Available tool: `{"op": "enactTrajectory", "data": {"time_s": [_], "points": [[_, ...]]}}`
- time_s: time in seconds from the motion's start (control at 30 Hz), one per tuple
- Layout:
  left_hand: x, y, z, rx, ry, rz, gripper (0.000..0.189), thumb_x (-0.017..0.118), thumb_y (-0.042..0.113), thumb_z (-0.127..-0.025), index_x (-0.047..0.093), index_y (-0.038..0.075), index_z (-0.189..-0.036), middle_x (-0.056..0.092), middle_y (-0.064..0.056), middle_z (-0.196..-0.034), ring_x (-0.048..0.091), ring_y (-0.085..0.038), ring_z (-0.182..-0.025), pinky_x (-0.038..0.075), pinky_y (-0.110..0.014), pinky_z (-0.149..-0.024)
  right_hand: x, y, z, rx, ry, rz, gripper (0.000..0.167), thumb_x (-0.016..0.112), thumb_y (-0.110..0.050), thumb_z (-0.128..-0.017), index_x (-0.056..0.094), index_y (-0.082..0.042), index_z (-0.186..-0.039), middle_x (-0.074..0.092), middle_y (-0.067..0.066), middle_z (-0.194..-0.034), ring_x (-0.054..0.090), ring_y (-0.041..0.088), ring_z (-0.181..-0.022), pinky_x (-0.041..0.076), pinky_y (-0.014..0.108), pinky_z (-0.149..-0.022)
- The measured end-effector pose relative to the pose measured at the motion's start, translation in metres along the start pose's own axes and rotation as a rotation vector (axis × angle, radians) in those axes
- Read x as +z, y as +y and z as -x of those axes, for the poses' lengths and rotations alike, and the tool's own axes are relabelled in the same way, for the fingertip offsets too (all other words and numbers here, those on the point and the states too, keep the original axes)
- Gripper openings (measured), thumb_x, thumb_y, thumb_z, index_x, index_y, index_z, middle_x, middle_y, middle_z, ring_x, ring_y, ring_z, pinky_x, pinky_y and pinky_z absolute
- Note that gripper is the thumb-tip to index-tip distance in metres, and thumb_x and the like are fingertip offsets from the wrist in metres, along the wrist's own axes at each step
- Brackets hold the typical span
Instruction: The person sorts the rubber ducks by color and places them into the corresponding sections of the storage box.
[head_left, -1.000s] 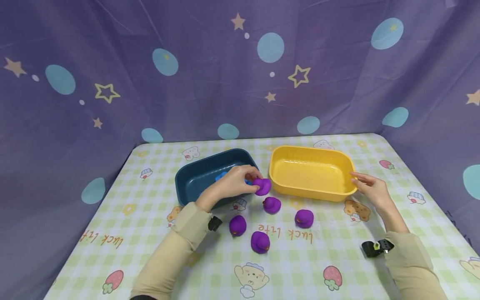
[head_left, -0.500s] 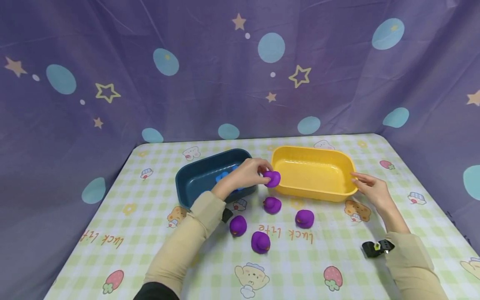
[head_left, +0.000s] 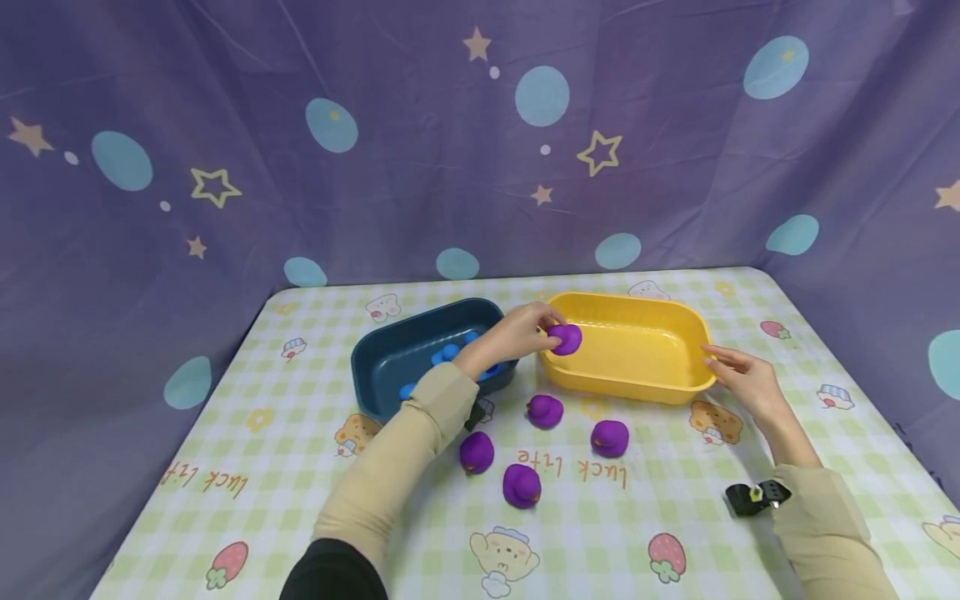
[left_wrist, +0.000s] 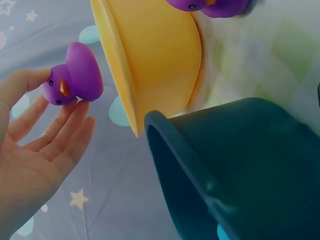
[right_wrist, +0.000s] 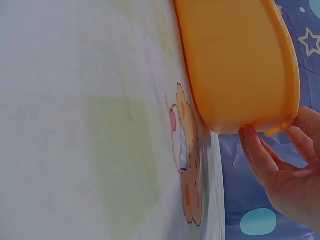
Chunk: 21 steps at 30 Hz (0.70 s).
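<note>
L hand (head_left: 521,333) is pinching purple rubber duck (head_left: 566,339), thumb + fingers clamped on it, hovering above L end of yellow bin (head_left: 637,354). R hand (head_left: 746,383) is touching bin's R end, fingers apart. 4 other purple ducks (head_left: 544,412) sitting on tablecloth (head_left: 420,550); blue toys (head_left: 450,352) lying in teal bin (head_left: 384,369).

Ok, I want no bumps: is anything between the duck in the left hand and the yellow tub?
Nothing visible: the left hand holds the purple duck above rim level at the left end of the yellow tub.
</note>
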<state>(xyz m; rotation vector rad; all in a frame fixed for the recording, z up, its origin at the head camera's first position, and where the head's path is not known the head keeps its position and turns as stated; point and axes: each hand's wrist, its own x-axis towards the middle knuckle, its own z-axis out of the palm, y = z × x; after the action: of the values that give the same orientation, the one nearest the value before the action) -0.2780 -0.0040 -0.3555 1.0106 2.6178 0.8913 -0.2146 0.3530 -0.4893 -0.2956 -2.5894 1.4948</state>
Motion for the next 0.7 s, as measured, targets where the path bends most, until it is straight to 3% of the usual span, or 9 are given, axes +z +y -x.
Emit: {"op": "enactTrajectory", "data": {"time_s": [0.33, 0.57, 0.7], "points": [[0.009, -0.006, -0.015, 0.056, 0.017, -0.007, 0.025, 0.063, 0.011, -0.082, 0.060, 0.001, -0.105, 0.062, -0.010, -0.098, 0.057, -0.019, -0.091, 0.045, -0.023, -0.079, -0.002, -0.003, 0.002, 0.004, -0.014, -0.013, 0.073, 0.053, -0.062, -0.074, 0.052, -0.010, -0.124, 0.053, 0.008, -0.115, 0.048, -0.009, -0.082, 0.045, 0.010, -0.064], [0.018, -0.011, -0.024, 0.041, 0.011, 0.003, 0.024, 0.061, 0.009, -0.083, 0.059, 0.000, -0.105, 0.063, -0.011, -0.098, 0.057, -0.019, -0.092, 0.046, -0.023, -0.080, -0.002, -0.004, 0.003, -0.010, -0.016, -0.001, 0.070, 0.053, -0.060, -0.076, 0.052, -0.009, -0.124, 0.053, 0.011, -0.115, 0.048, -0.008, -0.081, 0.046, 0.010, -0.064], [0.023, -0.013, -0.029, 0.014, 0.002, -0.028, 0.024, 0.060, 0.010, -0.084, 0.059, 0.001, -0.106, 0.063, -0.011, -0.099, 0.057, -0.018, -0.091, 0.045, -0.021, -0.079, -0.001, -0.003, 0.003, -0.020, -0.007, -0.002, 0.073, 0.053, -0.061, -0.075, 0.052, -0.007, -0.124, 0.055, 0.000, -0.108, 0.049, -0.009, -0.081, 0.046, 0.010, -0.065]]}}
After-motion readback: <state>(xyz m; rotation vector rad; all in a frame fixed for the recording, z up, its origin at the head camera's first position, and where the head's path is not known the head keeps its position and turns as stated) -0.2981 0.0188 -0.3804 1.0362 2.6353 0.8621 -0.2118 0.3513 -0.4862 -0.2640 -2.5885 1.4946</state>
